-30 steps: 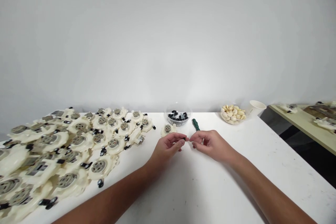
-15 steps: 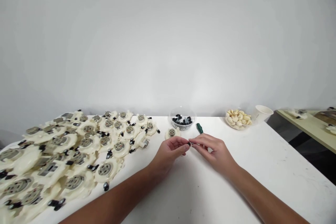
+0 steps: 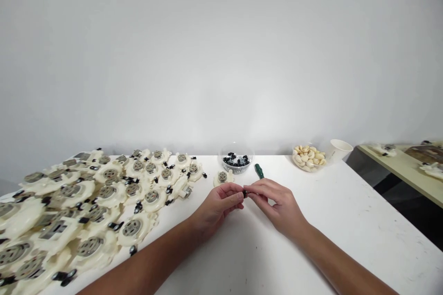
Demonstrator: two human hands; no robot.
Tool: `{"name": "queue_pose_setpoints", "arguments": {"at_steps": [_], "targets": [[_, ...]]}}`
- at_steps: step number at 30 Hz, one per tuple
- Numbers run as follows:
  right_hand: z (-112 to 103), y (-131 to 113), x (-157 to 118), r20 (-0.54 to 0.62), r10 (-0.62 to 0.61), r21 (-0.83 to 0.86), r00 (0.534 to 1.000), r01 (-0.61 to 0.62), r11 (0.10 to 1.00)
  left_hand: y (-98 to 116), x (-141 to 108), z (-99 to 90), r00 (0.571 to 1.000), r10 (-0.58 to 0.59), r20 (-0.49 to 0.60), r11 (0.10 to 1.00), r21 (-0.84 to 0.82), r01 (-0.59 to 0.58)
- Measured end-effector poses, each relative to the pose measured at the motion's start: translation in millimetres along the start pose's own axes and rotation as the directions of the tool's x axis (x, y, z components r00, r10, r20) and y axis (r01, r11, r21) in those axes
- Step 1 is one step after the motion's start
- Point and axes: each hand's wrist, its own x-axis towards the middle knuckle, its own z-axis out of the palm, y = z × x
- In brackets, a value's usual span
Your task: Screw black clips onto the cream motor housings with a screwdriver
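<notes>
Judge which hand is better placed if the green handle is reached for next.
Probably the right hand: the green handle lies just beyond its fingers, while the left hand is farther off. Both hands' fingertips meet at a small black part, which the left might hold alone.

Counted one left hand (image 3: 220,203), one right hand (image 3: 279,203) and one black part (image 3: 245,193) between them. Found two bowls (image 3: 236,170), one green handle (image 3: 259,171), one cup (image 3: 336,153) and two tables (image 3: 346,230). Made out over twenty cream units (image 3: 152,197), too overlapped for an exact tally. Could not number the jumbled black bits (image 3: 237,160) or the piled pale pieces (image 3: 310,157) in the bowls.
</notes>
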Motion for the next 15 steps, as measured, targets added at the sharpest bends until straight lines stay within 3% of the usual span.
{"name": "queue_pose_setpoints", "arguments": {"at_steps": [15], "targets": [[-1.5, 6.2, 1.0, -0.006, -0.087, -0.107, 0.996, 0.086, 0.991, 3.9, -1.8, 4.2, 0.999, 0.005, -0.053, 0.999, 0.053, -0.002]]}}
